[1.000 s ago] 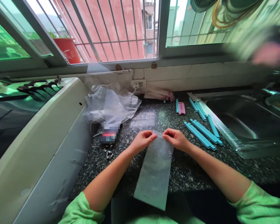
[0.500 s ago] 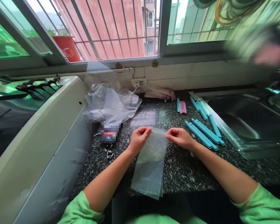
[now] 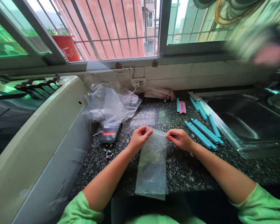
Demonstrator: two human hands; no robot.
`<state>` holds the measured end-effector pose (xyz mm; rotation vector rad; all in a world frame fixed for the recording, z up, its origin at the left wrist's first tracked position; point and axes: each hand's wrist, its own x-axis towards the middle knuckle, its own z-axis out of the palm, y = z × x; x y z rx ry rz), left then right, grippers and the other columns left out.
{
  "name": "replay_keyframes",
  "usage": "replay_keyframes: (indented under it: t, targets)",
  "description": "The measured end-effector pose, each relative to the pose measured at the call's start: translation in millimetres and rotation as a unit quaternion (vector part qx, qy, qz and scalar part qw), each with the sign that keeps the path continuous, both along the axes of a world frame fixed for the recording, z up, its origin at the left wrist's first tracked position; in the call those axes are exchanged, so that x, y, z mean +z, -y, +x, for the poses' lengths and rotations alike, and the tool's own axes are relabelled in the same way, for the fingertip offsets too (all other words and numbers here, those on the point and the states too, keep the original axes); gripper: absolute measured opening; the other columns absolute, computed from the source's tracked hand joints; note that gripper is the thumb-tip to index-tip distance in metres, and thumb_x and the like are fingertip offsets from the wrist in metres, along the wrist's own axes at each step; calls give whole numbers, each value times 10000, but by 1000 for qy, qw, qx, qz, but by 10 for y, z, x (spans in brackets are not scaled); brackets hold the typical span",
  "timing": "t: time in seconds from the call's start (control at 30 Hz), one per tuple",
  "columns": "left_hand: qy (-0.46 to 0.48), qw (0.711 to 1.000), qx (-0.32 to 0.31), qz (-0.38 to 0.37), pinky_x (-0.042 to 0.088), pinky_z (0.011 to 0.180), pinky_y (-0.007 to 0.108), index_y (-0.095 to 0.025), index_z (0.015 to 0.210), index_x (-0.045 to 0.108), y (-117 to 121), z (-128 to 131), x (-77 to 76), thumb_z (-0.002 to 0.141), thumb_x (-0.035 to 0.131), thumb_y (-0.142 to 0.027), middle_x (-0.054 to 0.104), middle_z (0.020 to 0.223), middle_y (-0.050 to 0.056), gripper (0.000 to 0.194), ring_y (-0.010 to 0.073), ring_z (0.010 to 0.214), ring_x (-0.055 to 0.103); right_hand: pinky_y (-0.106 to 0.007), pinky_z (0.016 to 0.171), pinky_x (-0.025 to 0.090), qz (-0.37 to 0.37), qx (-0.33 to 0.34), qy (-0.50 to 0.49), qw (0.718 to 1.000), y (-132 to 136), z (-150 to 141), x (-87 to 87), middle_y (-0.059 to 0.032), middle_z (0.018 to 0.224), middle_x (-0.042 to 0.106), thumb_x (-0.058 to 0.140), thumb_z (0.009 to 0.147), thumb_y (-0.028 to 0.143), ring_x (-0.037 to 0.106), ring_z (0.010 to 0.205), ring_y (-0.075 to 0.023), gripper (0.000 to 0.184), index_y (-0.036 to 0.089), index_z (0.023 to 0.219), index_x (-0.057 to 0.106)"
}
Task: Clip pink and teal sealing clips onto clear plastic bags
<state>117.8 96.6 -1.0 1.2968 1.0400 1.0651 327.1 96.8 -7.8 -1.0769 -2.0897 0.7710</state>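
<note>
Grip narrow: left hand and right hand pinch clear bag at top.
Teal strips on table, near right hand.

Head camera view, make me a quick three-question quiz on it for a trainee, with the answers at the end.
1. True or false: the left hand and the right hand both pinch the clear bag.
2. Fill in: the long strips beside the sink are ____ in colour.
3. Which lies to the left of the bag?
A) pink strips
B) crumpled plastic
C) the sink

Key: 1 true; 2 blue; 3 B.
</note>
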Motion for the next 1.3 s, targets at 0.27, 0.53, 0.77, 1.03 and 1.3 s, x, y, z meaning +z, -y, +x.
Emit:
replay_keyframes:
  t: [0.27,0.53,0.77,1.03,1.3]
  targets:
    - [7,1000,25,2,252,473,198,-148,600,511,20,21,-18,586,668,-509,399,499,-63,394,57,474,326,-245,520,381,-87,-15,-52,995,3,-26,2,-5,586,536,543,751,476,457,543,-116,324,174,633,539]
    - [-4,999,38,1,237,466,195,-152,561,470,0,16,-60,589,664,-516,381,492,-66,414,53,474,309,-250,535,365,50,-1,-16,999,13,-24,-32,-23,603,544,505,814,385,466,557,-122,280,175,643,573]
    - [-4,1000,-24,-18,268,475,196,-141,594,523,-16,7,-20,541,710,-492,443,502,-59,401,60,476,369,-225,510,356,41,13,-29,999,44,-51,-2,1,563,505,492,818,342,438,528,-99,275,171,605,524]
    - [-19,998,-54,-6,240,458,200,-143,513,460,49,92,-65,518,720,-491,380,457,-77,433,42,452,310,-245,567,389,48,46,-17,998,83,-121,-33,-20,631,531,514,815,366,473,600,-120,260,168,653,557]
    - [-38,998,-56,0,237,454,200,-145,506,460,63,103,-104,535,702,-507,372,455,-75,436,45,452,314,-260,612,402,79,39,-7,996,87,-127,-71,-27,615,557,502,827,325,500,629,-130,283,177,588,541]
